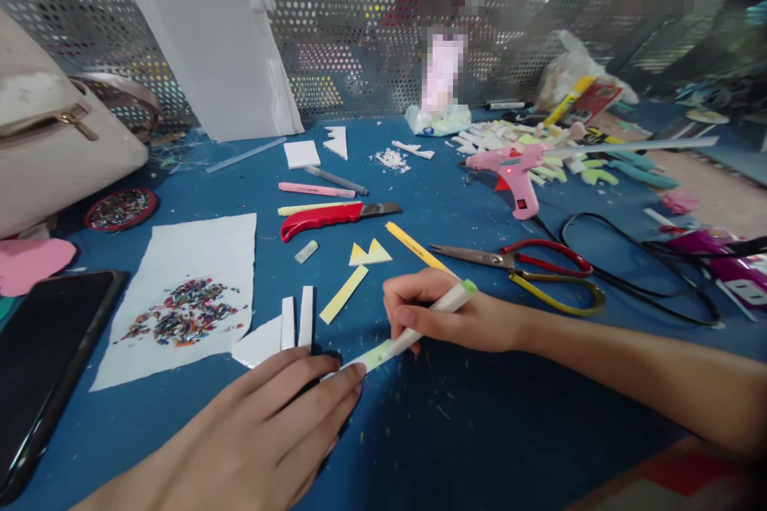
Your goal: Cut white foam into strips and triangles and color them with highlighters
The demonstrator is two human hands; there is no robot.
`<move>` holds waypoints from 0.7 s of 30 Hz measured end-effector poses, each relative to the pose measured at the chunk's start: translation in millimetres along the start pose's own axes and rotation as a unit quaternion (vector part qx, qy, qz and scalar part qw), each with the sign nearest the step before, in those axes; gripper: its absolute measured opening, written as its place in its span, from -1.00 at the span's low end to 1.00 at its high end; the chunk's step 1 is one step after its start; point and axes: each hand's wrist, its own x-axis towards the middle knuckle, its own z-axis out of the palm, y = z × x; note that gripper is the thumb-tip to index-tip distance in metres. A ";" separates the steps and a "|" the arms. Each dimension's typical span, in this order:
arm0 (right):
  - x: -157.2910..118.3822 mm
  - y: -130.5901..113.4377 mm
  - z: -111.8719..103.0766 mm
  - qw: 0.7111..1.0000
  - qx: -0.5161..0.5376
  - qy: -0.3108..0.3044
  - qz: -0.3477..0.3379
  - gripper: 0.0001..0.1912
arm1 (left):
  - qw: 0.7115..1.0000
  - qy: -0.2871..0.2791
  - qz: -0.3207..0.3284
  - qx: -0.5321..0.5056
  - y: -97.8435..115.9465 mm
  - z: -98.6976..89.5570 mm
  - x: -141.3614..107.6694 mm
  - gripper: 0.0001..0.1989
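My right hand point(428, 307) is closed round a white marker point(459, 297) with a green end. The marker's lower tip meets a narrow white strip point(377, 354) that is partly tinted light green. My left hand point(269, 415) lies flat with its fingers stretched out, their tips pressing the strip's near end to the table. Just beyond those fingers are two white strips point(306, 315) and a white piece with a curved edge point(260, 342). A yellow strip point(343, 295) and a zigzag yellow-and-white piece point(370, 252) lie farther off.
Scissors point(503, 257), a red-handled knife point(327, 217) and several markers point(317, 190) lie ahead. A pink glue gun point(515, 172) with its cord rests at the right. On the left are a paper sheet point(209, 243) bearing shiny bits, a phone point(53, 359) and a bag point(53, 136).
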 end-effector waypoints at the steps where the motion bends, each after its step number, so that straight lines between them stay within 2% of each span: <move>1: 0.0 0.1 0.2 1.000 0.003 0.008 -0.002 -0.58 | 1.000 0.000 -0.001 0.001 -0.1 -0.2 0.2 -0.65; 11: -0.1 1.3 -1.0 1.000 -0.001 -0.004 -0.002 -0.56 | 1.000 -0.003 0.002 -0.002 0.0 -1.3 0.9 -0.68; 15: 0.0 0.8 -0.8 1.000 0.003 0.013 -0.004 -0.58 | 1.000 0.007 0.004 0.005 -0.3 -0.9 2.7 -0.67; 18: -0.2 1.2 -0.8 1.000 0.007 -0.004 -0.001 -0.56 | 1.000 0.004 0.000 0.007 0.0 -0.1 1.6 -0.64; 21: -0.4 2.0 -0.9 1.000 0.006 0.013 -0.006 -0.61 | 1.000 -0.001 0.000 0.004 0.6 0.0 0.9 -0.63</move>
